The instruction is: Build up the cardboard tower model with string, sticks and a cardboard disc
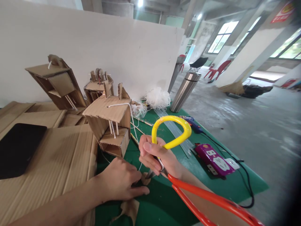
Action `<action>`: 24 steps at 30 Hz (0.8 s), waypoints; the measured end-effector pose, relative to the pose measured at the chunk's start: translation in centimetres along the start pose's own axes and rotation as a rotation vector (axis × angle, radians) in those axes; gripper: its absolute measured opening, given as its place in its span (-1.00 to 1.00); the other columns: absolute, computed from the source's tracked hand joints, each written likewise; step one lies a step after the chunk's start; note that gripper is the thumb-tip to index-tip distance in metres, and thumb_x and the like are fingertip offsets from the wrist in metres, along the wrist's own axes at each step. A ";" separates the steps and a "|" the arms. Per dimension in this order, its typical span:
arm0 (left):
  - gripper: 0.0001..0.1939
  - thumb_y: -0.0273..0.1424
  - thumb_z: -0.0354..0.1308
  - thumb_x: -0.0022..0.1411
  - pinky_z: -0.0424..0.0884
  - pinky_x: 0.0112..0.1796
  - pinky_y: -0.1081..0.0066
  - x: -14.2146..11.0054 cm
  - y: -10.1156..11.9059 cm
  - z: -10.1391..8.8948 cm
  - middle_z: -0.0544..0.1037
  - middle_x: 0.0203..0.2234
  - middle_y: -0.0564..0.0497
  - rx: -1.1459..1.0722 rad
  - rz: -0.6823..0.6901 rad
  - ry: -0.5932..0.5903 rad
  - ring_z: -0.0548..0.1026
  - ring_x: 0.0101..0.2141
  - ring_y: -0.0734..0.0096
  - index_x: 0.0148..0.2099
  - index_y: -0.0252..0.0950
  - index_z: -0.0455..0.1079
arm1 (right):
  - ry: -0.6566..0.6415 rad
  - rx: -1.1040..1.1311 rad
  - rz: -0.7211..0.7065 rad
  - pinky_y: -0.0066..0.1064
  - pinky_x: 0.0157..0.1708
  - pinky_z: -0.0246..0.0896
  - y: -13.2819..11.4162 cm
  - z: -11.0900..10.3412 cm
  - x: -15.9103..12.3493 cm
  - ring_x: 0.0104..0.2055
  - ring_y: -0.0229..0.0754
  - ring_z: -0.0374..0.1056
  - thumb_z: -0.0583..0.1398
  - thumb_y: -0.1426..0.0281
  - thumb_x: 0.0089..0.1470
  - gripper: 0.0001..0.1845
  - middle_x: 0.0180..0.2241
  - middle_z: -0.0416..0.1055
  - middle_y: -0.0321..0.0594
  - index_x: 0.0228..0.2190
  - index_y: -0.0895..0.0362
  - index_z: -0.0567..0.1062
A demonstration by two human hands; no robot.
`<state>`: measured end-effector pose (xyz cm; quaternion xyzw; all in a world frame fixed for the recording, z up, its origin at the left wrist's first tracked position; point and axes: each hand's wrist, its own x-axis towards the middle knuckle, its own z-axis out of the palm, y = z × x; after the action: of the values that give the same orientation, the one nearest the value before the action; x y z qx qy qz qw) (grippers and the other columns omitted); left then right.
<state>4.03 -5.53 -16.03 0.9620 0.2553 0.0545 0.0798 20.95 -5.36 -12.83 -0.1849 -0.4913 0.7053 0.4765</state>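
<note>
My right hand [162, 157] is closed around a pair of scissors [172, 146]. One yellow handle loop stands up above the fist, and a long orange-red loop stretches toward the lower right. The metal blades point down and left, their tips at a small brown cardboard piece [146, 179]. My left hand [119, 179] lies low over the table with curled fingers, and its fingertips hold that small piece at the edge. Just below the left thumb lies a torn cardboard scrap [130, 209]. Behind my hands stands an open cardboard box model [113, 108] with white sticks and string.
Two more cardboard models [58, 81] stand at the back left, near a black tablet-like slab [21, 150] on cardboard sheets [58, 169]. To the right are clear glue sticks [175, 131], a glue gun [194, 124], a purple power strip [215, 160], a steel flask [185, 91] and white string [158, 98].
</note>
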 end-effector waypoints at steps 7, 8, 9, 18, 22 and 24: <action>-0.67 -0.07 0.24 0.19 0.24 -0.58 0.42 0.0 0.1 -0.4 0.61 -0.53 0.07 -0.028 -0.023 -0.046 0.57 -0.55 0.24 -0.15 -0.19 0.49 | 0.003 0.003 0.009 -0.60 -0.79 -0.23 0.0 0.0 0.0 -0.81 -0.46 -0.16 0.18 0.25 0.18 -0.73 -0.80 0.05 -0.59 -0.49 0.12 0.37; -0.70 -0.07 0.24 0.20 0.23 -0.58 0.43 0.0 0.1 -0.3 0.60 -0.55 0.08 -0.029 -0.015 -0.039 0.56 -0.56 0.27 -0.23 -0.21 0.50 | 0.002 0.003 0.007 -0.60 -0.80 -0.23 0.0 0.0 0.0 -0.82 -0.46 -0.15 0.18 0.26 0.19 -0.73 -0.80 0.05 -0.59 -0.49 0.12 0.37; -0.69 -0.08 0.24 0.20 0.22 -0.59 0.44 0.0 0.1 -0.3 0.59 -0.58 0.08 -0.032 -0.011 -0.028 0.54 -0.57 0.30 -0.33 -0.23 0.49 | 0.002 0.004 0.007 -0.60 -0.80 -0.23 0.0 0.0 0.0 -0.82 -0.46 -0.15 0.18 0.26 0.19 -0.74 -0.80 0.05 -0.59 -0.49 0.12 0.37; -0.65 -0.05 0.23 0.18 0.31 -0.55 0.44 0.0 0.1 -0.3 0.61 -0.51 0.06 -0.032 -0.035 -0.037 0.57 -0.53 0.26 -0.13 -0.20 0.47 | 0.009 -0.004 0.018 -0.61 -0.80 -0.23 -0.1 0.1 0.1 -0.81 -0.47 -0.15 0.19 0.24 0.18 -0.72 -0.80 0.04 -0.59 -0.50 0.12 0.36; -0.64 -0.07 0.24 0.19 0.24 -0.59 0.46 0.0 0.0 0.0 0.54 -0.64 0.09 -0.041 0.000 0.026 0.51 -0.61 0.37 -0.47 -0.25 0.43 | 0.011 -0.013 0.018 -0.61 -0.80 -0.23 0.0 0.0 0.0 -0.81 -0.46 -0.16 0.19 0.24 0.18 -0.72 -0.81 0.04 -0.59 -0.49 0.12 0.37; -0.66 -0.06 0.25 0.18 0.26 -0.58 0.45 0.0 0.1 -0.2 0.57 -0.59 0.08 -0.044 -0.030 -0.002 0.53 -0.58 0.33 -0.36 -0.24 0.47 | 0.012 -0.006 0.019 -0.61 -0.80 -0.22 0.0 0.0 -0.1 -0.81 -0.46 -0.17 0.19 0.24 0.17 -0.73 -0.81 0.04 -0.60 -0.49 0.12 0.37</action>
<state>4.09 -5.61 -15.86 0.9561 0.2684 0.0579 0.1021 20.98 -5.40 -12.84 -0.1952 -0.4888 0.7071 0.4723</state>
